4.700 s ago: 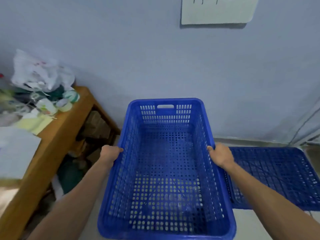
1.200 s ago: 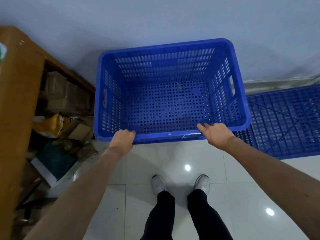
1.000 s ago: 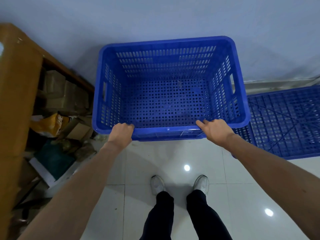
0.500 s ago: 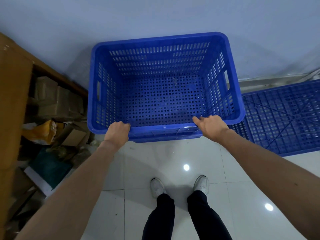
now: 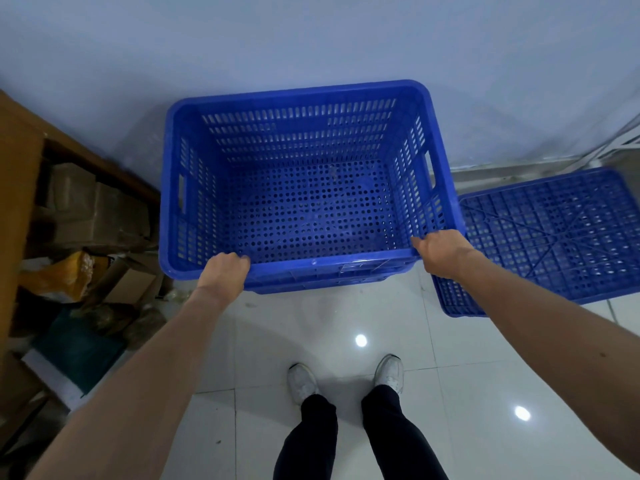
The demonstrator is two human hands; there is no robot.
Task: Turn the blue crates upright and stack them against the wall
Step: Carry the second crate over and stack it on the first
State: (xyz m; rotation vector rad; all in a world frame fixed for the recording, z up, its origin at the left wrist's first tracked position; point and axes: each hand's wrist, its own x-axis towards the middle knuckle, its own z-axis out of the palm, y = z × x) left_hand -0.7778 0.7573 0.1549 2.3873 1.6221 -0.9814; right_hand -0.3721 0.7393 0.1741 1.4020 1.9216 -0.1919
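Observation:
An upright blue crate (image 5: 304, 209) stands with its long side against the pale wall, its perforated floor showing. Below its near rim a second blue rim shows, so it seems nested on another crate. My left hand (image 5: 225, 273) grips the near rim at the left. At the right near corner my right hand (image 5: 440, 251) holds the same rim. To the right, an upturned blue crate (image 5: 554, 237) lies bottom-up on the floor, partly behind my right forearm.
A wooden table (image 5: 17, 188) stands at the left with cardboard boxes (image 5: 90, 209) and bags piled under it. White glossy floor tiles (image 5: 346, 323) lie between the crates and my feet (image 5: 346, 379). Pipes run down the wall at the far right.
The crate went from held lengthwise in the air to crosswise at the wall. Over the last second it sank slightly and my hands slid outward along the near rim.

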